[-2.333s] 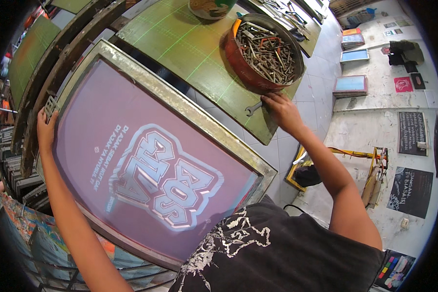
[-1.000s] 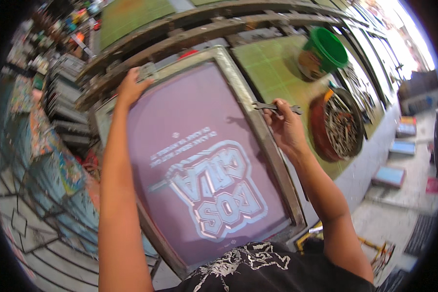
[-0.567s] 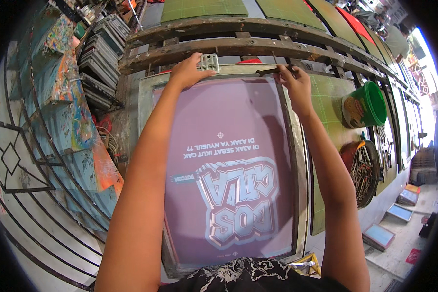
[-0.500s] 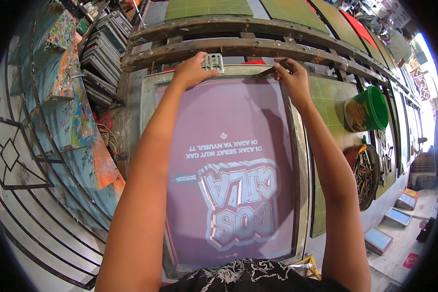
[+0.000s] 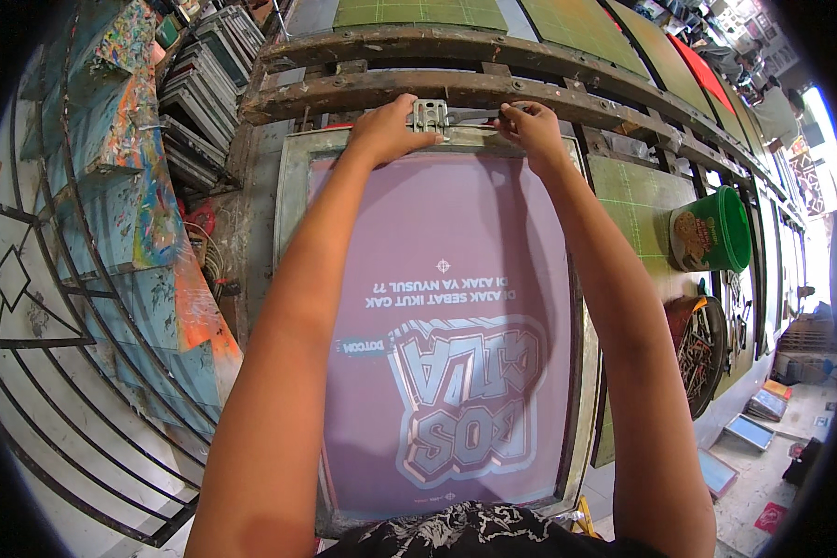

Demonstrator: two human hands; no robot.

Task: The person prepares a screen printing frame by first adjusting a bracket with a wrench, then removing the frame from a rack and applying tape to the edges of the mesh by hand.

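Observation:
Across the middle lies a screen-printing frame (image 5: 291, 209) with purple mesh (image 5: 418, 214) carrying a pale blue lettered design, upside down to me. My left hand (image 5: 386, 133) is closed on a slotted metal hinge (image 5: 430, 114) at the frame's far edge. A slim dark tool (image 5: 474, 116) is pinched in my right hand (image 5: 533, 130), just right of the hinge. Its end reaches toward the hinge; whether it touches, and its exact kind, I cannot make out.
Beyond the frame run wooden rails (image 5: 363, 90), with green printing boards (image 5: 423, 13) behind. On the right stand a green bucket (image 5: 733, 228) and a round container of screws or nails (image 5: 696, 353). Stacked frames (image 5: 200, 93) and a black metal railing (image 5: 42, 346) are on the left.
My right hand has moved left and the tool now points at the hinge, not down over the frame. My left hand still holds the hinge. The whole view has shifted slightly.

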